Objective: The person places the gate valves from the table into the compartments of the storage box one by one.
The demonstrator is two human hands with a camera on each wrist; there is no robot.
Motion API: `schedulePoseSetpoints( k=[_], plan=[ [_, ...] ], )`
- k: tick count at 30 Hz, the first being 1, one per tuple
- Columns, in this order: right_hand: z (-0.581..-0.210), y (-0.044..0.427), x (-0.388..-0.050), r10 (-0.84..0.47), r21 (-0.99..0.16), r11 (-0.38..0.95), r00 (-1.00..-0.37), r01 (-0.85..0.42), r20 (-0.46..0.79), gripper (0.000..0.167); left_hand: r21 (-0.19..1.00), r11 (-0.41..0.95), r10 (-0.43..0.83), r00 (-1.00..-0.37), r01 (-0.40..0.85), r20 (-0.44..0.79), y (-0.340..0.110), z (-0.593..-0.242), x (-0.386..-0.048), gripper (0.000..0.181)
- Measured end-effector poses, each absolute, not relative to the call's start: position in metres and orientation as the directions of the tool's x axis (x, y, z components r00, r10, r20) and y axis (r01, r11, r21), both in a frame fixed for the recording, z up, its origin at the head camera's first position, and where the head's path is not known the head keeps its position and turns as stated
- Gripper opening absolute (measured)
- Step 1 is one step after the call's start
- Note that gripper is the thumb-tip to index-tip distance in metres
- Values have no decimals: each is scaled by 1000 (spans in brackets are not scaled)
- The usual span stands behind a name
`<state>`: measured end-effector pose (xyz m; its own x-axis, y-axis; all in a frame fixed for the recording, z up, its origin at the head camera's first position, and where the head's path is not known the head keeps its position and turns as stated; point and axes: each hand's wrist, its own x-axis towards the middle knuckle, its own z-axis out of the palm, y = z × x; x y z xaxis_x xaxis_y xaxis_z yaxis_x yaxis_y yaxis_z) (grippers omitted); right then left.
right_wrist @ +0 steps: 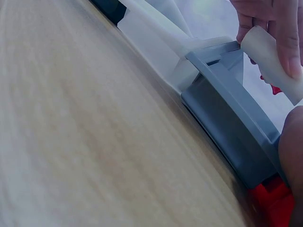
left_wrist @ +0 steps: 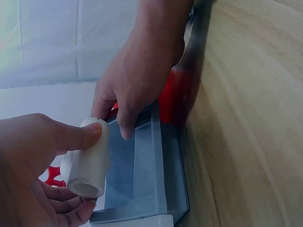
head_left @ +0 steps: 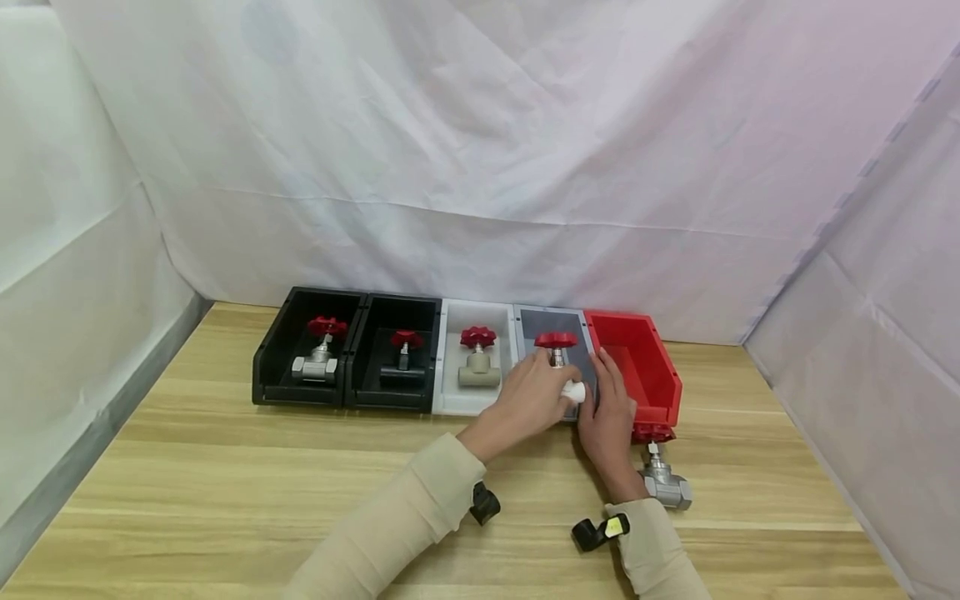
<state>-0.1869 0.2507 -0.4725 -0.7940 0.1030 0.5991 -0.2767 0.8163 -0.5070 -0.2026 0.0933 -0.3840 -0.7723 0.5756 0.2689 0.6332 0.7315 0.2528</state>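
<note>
My left hand [head_left: 525, 398] holds a white valve [left_wrist: 90, 161] by its pipe body, thumb on one side and fingers on the other. The valve's red handwheel [head_left: 556, 339] points up, over the grey bin [left_wrist: 158, 165]. My right hand [head_left: 611, 421] rests along the border of the grey bin and the red bin [head_left: 660, 367], its fingers fairly straight and its thumb on the grey side. A metal valve [head_left: 666, 486] with a red handwheel lies beside the right wrist, in front of the red bin.
Left of the grey bin stand a white bin [head_left: 450, 408] with a beige valve [head_left: 479, 371] and two black bins. One black bin holds a dark valve [head_left: 403, 371], the other a silver valve [head_left: 315, 367]. White sheeting [head_left: 480, 167] hangs behind the wooden table [head_left: 225, 492].
</note>
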Motion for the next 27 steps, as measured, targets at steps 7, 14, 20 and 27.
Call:
schedulePoseSetpoints(
  k=[7, 14, 20, 27],
  plan=[
    [-473, 252, -187, 96, -494, 816, -773, -299, 627, 63, 203, 732, 590, -755, 650, 287, 100, -381, -210, 29],
    [-473, 252, -188, 99, -500, 815, -780, -293, 618, 66, 220, 724, 593, -753, 654, 284, 107, -377, -220, 26],
    [-471, 252, -187, 97, -506, 808, -779, -302, 620, 68, 244, 733, 585, -771, 635, 251, 112, -376, -227, 27],
    [-473, 251, -188, 91, -500, 806, -768, -317, 634, 63, 285, 757, 556, -809, 588, 191, 114, -376, -232, 31]
  ],
)
